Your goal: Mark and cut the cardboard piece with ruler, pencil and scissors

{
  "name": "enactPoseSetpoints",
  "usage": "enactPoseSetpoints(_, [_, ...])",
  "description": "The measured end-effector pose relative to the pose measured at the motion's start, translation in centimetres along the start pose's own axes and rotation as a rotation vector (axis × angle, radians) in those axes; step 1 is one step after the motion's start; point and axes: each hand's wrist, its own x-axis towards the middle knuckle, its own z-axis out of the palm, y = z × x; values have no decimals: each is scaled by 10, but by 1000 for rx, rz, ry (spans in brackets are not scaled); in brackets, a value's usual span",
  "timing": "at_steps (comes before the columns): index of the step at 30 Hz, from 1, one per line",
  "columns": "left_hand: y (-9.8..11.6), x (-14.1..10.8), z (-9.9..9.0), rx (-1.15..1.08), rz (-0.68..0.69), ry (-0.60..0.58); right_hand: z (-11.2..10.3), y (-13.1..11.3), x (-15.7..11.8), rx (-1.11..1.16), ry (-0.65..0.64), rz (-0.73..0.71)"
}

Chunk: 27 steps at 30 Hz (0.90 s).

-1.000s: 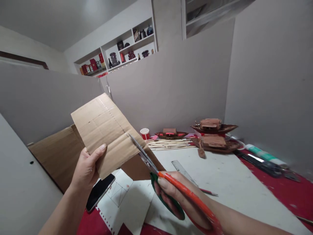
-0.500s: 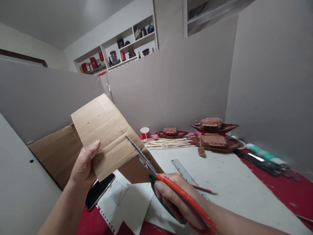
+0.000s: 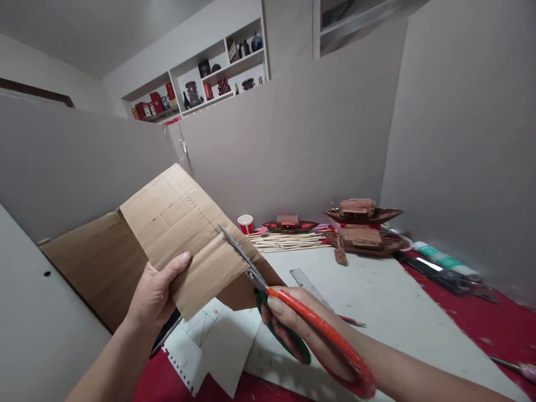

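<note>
My left hand grips the lower left part of a folded piece of brown cardboard, thumb on its face. Faint lines and a row of small marks run across the cardboard. My right hand is closed round scissors with one orange and one green handle. The blades lie across the cardboard's right part, their tip pointing up and left on its face. Behind the front panel, a darker cardboard flap shows at the right, just above my right hand.
On the white board lie a metal ruler and a pencil. Behind are wooden sticks, a paper cup and model boats. A phone and drawn paper lie below the cardboard.
The cardboard and my left hand have moved slightly right and down, covering more of the phone. The scissors' handles have spread farther apart, and the camera view has shifted slightly.
</note>
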Motion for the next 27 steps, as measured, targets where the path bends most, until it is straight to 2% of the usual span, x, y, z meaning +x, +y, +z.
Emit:
enactPoseSetpoints(10, [2, 0, 0, 3, -29, -21, 0, 4, 3, 10, -3, 8])
enactPoseSetpoints(14, [0, 1, -3, 11, -60, -42, 1, 6, 4, 37, 7, 74])
enactPoseSetpoints(21, [8, 18, -15, 2, -161, -58, 3, 14, 6, 32, -11, 42])
enactPoseSetpoints(24, [11, 25, -15, 5, -132, -40, 0, 17, 5, 21, -31, 64])
enactPoseSetpoints(27, [8, 25, -13, 0, -96, -39, -8, 15, 3, -29, -42, 22])
